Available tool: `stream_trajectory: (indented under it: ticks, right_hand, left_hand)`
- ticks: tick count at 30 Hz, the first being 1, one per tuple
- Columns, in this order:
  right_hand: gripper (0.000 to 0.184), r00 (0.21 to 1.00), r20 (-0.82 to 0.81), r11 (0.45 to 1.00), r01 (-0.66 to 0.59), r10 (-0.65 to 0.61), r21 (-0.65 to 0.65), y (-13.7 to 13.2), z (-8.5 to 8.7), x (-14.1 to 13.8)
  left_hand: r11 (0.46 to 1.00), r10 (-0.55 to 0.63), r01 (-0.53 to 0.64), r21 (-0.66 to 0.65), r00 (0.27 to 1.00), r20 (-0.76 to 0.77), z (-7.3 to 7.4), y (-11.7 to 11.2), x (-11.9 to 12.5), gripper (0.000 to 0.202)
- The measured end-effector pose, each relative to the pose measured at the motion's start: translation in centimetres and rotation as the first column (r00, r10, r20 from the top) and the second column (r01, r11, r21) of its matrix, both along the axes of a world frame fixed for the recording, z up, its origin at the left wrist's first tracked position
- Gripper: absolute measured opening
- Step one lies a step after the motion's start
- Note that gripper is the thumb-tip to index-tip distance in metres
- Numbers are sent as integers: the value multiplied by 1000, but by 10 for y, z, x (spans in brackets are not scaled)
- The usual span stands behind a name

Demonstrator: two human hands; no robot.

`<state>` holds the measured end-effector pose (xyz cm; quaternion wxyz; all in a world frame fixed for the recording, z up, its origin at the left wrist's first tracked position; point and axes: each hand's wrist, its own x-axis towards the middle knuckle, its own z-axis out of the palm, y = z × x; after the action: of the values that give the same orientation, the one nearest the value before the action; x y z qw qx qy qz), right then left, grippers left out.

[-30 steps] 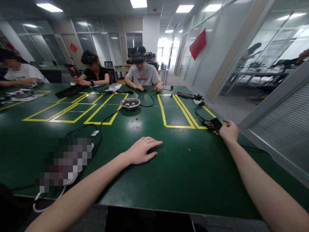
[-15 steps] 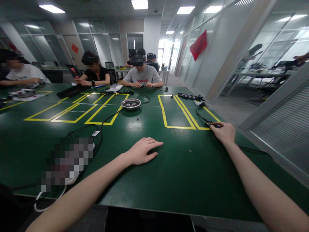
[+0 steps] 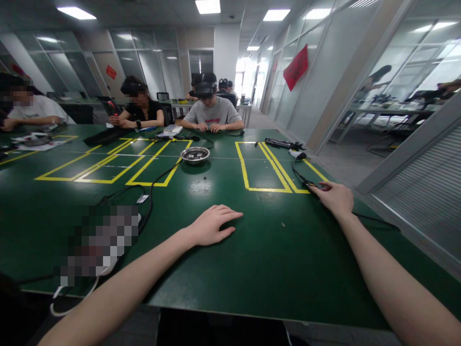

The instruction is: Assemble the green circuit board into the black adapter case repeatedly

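- A small, dark, corded device (image 3: 310,184) is seen on the green tabletop (image 3: 252,269), at the near end of the rightmost rectangle of yellow tape (image 3: 301,191); much of it is covered by the right hand.
- The right hand (image 3: 335,198) is laid over the device from the near right, with the forearm stretched forward and the wrist bent inward. The device is touched by the thumb and forefinger; the other fingers are hidden, so whether it is gripped cannot be told.
- A thin black cord (image 3: 294,168) is curved from the device to a round black plug (image 3: 301,155) beyond it.
- The left hand (image 3: 214,225) is rested palm down, well apart from the device, its thumb spread from the extended forefinger; nothing is held.
- Farther off, small pieces are held in a round, shiny metal bowl (image 3: 195,161).
- Across the table, a co-worker in a grey T-shirt (image 3: 212,111) is seated.
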<state>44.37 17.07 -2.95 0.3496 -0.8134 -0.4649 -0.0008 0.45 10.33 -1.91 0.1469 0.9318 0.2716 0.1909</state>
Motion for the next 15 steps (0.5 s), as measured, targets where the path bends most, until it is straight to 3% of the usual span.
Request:
stream_trajectory:
  ticks: [7, 12, 15]
  right_hand:
    - [44, 961, -275, 992, 33, 1, 119, 4, -8, 6]
    - [50, 970, -243, 972, 28, 30, 235, 4, -7, 7]
    - [46, 989, -148, 975, 50, -18, 215, 4, -7, 10]
  left_hand:
    - [1000, 3, -4, -6, 1000, -6, 1, 0, 0, 43]
    - [1000, 1, -1, 1, 1000, -8, 1, 0, 0, 41]
    - [1000, 1, -1, 3, 1000, -10, 0, 1, 0, 40]
